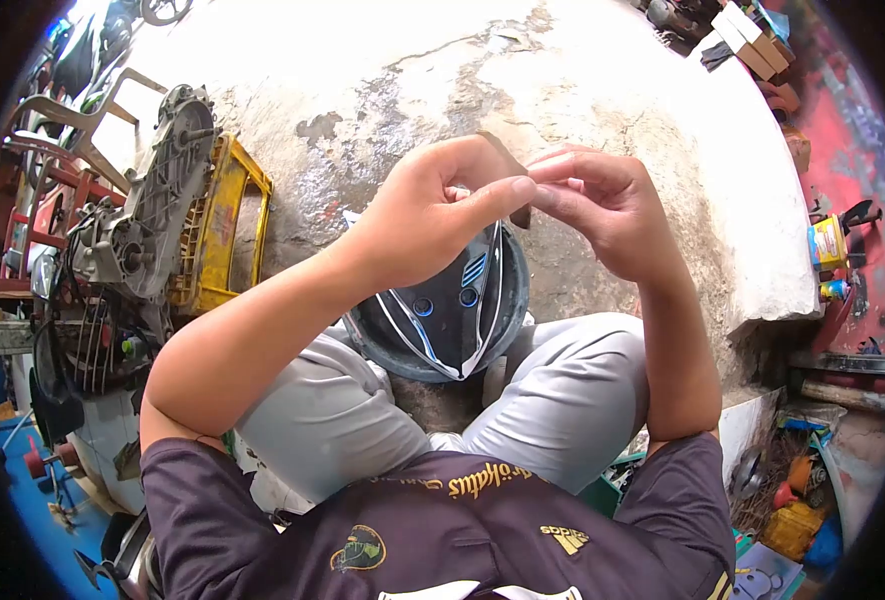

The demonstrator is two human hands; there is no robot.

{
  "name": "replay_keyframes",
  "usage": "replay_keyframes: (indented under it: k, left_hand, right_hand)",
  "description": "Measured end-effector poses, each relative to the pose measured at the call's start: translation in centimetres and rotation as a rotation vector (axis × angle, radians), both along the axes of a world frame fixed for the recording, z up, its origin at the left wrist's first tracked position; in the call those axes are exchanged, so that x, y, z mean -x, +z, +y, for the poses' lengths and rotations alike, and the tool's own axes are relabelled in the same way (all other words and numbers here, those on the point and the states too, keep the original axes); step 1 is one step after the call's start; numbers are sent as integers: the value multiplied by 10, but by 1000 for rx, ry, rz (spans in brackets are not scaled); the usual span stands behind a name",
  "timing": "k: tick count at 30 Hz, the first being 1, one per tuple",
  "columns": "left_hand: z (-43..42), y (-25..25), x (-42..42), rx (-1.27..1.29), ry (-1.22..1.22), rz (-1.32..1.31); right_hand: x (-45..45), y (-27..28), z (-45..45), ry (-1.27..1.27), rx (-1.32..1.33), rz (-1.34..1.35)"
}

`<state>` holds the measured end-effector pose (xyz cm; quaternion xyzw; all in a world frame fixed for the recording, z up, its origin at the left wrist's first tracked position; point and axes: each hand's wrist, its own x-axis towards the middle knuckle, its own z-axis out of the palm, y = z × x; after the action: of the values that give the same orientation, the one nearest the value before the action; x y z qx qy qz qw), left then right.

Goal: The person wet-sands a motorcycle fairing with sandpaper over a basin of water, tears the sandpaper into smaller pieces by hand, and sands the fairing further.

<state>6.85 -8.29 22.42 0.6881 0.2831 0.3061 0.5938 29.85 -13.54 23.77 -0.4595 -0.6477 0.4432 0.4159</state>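
My left hand [452, 205] is closed, thumb against fingers, on a thin dark bent sheet [505, 158] that looks like sandpaper. My right hand [599, 205] meets it from the other side, its thumb and fingers pinched together at the sheet's edge. What lies between the right fingertips is mostly hidden. Below both hands, a black plastic panel [450, 322] with white and blue stripes and two round blue-rimmed spots rests in a dark round basin [518, 300]. The basin stands between my bent legs, and my hands cover part of the panel's far end.
On the left, a grey metal engine casing [152, 200] leans by a yellow crate [227, 225], with a plastic chair [87, 115] behind. A pale raised ledge [762, 230] runs along the right. Tools and parts crowd both sides. The concrete floor [352, 150] is wet in patches.
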Motion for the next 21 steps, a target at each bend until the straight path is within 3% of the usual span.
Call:
replay_keyframes:
  k: [13,21]
  left_hand:
    - [1,-2,9,52,-8,-45]
    - [1,-8,11,29,-11,60]
  right_hand:
    - [5,-3,2,65,49,61]
    - [6,-11,3,85,-7,30]
